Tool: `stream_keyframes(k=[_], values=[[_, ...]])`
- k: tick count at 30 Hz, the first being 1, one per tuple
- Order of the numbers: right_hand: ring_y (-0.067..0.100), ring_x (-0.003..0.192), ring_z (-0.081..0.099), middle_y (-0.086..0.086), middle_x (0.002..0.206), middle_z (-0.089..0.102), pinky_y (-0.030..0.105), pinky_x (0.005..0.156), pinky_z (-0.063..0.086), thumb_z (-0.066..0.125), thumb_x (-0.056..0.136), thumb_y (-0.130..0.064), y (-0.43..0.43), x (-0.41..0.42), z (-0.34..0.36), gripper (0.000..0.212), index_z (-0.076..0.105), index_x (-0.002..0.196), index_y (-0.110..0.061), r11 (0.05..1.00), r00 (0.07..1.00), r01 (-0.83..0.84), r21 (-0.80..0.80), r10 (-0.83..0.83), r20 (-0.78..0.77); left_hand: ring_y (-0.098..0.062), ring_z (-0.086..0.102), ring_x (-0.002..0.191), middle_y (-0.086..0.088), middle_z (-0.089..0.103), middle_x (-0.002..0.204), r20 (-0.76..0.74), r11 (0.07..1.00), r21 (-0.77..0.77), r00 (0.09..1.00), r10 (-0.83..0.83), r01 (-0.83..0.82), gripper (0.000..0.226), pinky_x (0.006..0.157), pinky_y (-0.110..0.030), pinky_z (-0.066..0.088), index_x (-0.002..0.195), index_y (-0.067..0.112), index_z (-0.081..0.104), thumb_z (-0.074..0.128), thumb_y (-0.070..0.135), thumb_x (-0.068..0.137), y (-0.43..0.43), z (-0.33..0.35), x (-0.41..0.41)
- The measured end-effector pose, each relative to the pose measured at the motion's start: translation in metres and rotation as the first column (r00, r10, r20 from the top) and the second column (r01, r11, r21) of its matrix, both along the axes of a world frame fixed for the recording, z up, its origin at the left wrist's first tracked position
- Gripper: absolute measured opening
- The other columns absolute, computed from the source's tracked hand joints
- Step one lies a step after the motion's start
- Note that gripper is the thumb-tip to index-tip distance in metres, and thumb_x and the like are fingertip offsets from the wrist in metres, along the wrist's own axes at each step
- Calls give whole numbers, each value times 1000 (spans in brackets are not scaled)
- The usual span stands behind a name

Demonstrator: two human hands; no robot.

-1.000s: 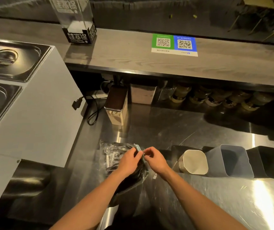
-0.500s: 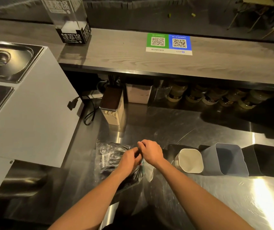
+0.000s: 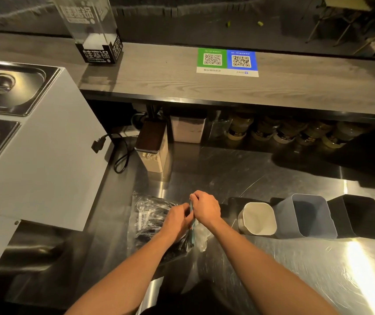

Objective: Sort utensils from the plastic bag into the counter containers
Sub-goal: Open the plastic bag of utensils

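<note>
The clear crinkled plastic bag (image 3: pixel 141 202) shows black utensils (image 3: pixel 151 233) inside and a teal strip (image 3: pixel 192 226) at its mouth. There is a cream-white rounded plastic container (image 3: pixel 259 220), a pale blue-grey rectangular plastic container (image 3: pixel 308 226) and a black plastic container (image 3: pixel 363 223). The grey wood-grain shelf (image 3: pixel 306 89) bears a half-green, half-blue sticker (image 3: pixel 227 62) printed with black-and-white QR squares.

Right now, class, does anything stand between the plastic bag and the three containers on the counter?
Nothing visible does. Only steel counter lies between the plastic bag and the white container on its right; the grey-blue container and black container stand beyond in the same row.
</note>
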State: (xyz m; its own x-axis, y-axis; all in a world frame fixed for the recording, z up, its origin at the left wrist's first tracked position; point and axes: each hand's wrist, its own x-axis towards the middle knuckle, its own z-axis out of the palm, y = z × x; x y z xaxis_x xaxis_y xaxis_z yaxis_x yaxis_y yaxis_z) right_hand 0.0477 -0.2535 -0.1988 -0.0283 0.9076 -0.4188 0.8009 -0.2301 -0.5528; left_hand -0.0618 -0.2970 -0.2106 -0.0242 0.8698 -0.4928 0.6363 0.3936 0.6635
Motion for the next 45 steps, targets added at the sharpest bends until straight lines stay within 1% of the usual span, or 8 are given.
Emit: stream_keyframes(k=[7,11,17,20,24,33,38,45], values=[[28,91,64,6,96,70,33,70,43,41,100,-26,1,-3,0,29,68,94,-16,998,999,51,-46,-51,16,-29,55,67,-15,64,75,-20,997,71,999,-27,29,29,63,-41,43,81,5,57,56,28,97,-1,-5,0],[37,106,63,16,109,70,36,82,47,46,100,-19,9,26,-2,26,67,104,-6,988,986,142,-55,-136,91,-15,42,59,-1,49,63,90,980,120,985,150,-160,33,54,-29,33,72,10,49,61,25,98,-7,-14,-10],[22,88,68,3,90,72,37,81,52,52,101,-38,11,55,-15,28,65,98,-14,972,956,176,-159,-207,-208,-11,44,59,-1,52,67,197,978,85,965,171,-191,32,55,-25,34,76,10,54,57,31,101,-11,-15,-18],[14,81,70,5,88,74,25,71,52,56,101,-24,4,50,-15,16,63,110,-12,964,913,132,-230,-209,-351,-10,47,58,5,52,64,200,988,87,974,110,-129,31,59,-32,40,74,18,55,58,34,100,-12,-16,-6],[18,85,70,1,89,74,38,81,54,54,101,-24,7,58,-13,15,66,109,-19,985,950,107,-134,-141,-279,-6,61,57,3,62,69,251,994,67,965,72,-91,29,61,-31,50,90,19,65,56,44,100,-8,-2,3],[14,84,67,-10,80,70,31,77,49,45,103,-27,29,81,21,24,65,117,-29,997,986,76,28,-71,-152,-7,63,81,9,63,90,219,992,130,975,-25,-4,38,75,-28,48,96,28,65,54,64,92,9,12,14],[3,78,60,-12,86,68,24,70,44,48,103,-23,36,82,37,19,65,110,-28,974,951,182,137,-139,-275,2,56,105,15,57,115,194,961,274,981,-29,-26,62,91,-22,46,117,26,65,45,74,85,14,11,19],[10,84,65,-11,90,67,24,74,58,55,102,-21,42,63,53,13,67,105,-27,943,805,325,67,-238,-543,-5,66,93,12,73,96,391,988,113,919,53,-106,27,82,-23,51,107,28,67,50,50,101,31,28,25]])
